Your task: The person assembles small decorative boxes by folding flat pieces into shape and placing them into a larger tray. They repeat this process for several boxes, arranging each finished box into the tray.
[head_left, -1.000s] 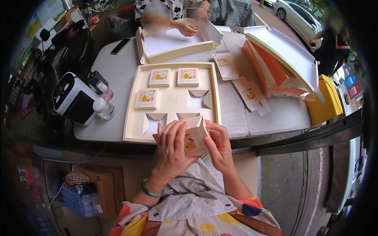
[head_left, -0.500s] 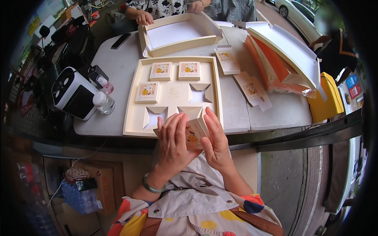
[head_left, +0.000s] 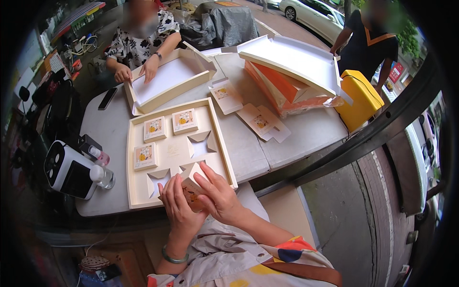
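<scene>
Holds one small printed box [head_left: 191, 191] at the near side of the cream tray [head_left: 178, 152], between left hand [head_left: 180, 210] and right hand [head_left: 222, 200], both half-curled around its sides. Inside the tray: three matching boxes [head_left: 155, 128]. Right of the tray: two unfolded cartons [head_left: 260, 122]; left: one clear bottle [head_left: 105, 180].

Cream floral box [head_left: 191, 192] tilts; left hand [head_left: 181, 208] and right hand [head_left: 222, 197] enclose it.
</scene>
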Motion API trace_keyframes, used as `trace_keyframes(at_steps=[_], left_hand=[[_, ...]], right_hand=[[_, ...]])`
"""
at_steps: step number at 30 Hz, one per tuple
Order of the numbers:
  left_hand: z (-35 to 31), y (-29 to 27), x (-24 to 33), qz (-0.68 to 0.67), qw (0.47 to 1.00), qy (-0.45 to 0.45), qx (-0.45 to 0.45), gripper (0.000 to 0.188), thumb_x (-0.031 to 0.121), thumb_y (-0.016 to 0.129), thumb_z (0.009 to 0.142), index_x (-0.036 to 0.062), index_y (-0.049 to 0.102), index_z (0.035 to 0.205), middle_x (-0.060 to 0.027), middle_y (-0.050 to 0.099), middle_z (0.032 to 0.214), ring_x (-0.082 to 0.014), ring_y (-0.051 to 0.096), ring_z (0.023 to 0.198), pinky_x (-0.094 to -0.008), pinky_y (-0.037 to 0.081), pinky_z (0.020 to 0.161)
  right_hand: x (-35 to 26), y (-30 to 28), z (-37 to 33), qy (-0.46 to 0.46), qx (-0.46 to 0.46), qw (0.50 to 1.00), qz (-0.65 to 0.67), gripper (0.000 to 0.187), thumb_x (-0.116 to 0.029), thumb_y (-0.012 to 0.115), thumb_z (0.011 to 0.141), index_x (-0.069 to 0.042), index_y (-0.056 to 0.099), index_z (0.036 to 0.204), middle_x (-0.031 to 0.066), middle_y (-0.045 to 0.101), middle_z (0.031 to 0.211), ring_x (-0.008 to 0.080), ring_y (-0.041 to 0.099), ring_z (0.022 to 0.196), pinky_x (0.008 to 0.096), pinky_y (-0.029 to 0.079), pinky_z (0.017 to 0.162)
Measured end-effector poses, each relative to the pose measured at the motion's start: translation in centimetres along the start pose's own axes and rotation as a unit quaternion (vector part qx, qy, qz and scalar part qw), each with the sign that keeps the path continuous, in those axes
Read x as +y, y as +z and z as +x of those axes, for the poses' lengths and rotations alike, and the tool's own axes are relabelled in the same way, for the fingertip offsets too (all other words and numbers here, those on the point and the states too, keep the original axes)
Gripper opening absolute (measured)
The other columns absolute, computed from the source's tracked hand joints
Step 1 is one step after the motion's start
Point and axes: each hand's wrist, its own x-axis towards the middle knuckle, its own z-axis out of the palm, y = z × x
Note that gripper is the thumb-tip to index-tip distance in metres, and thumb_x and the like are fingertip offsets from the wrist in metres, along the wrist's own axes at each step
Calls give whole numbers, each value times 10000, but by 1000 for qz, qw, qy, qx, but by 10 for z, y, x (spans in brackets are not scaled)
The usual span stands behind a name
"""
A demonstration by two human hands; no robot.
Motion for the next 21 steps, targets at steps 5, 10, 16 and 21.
trace_keyframes(at_steps=[5,10,16,21], left_hand=[[-1,10,-3,7,1000,2,7,925,263,830,662,-52,337,1377,-230,440,1302,-400,463,1197,-604,251,1105],[2,8,-3,-12,1000,-8,-20,936,274,829,676,-46,321,1395,-229,435,1332,-393,451,1227,-580,260,1110],[14,-36,-20,-136,989,-50,-27,956,439,796,747,-29,325,1435,-210,416,1412,-354,413,1305,-454,327,1100],[13,-37,-52,-334,930,-153,-4,543,56,610,872,-37,420,1372,-163,468,1364,-262,475,1252,-392,333,1097]], right_hand=[[2,3,-3,-6,30,999,-30,501,-117,632,879,-28,499,1354,273,419,1410,411,553,1101,423,466,935],[4,3,-3,22,8,1000,-2,479,-91,596,901,-9,486,1360,283,409,1419,423,522,1167,424,436,974],[32,-29,-2,128,39,989,61,426,-132,527,978,-14,463,1382,256,451,1399,377,470,1286,369,389,1044],[48,-48,-10,383,146,698,587,457,-240,336,1043,24,375,1415,183,558,1278,263,598,1117,361,488,953]])
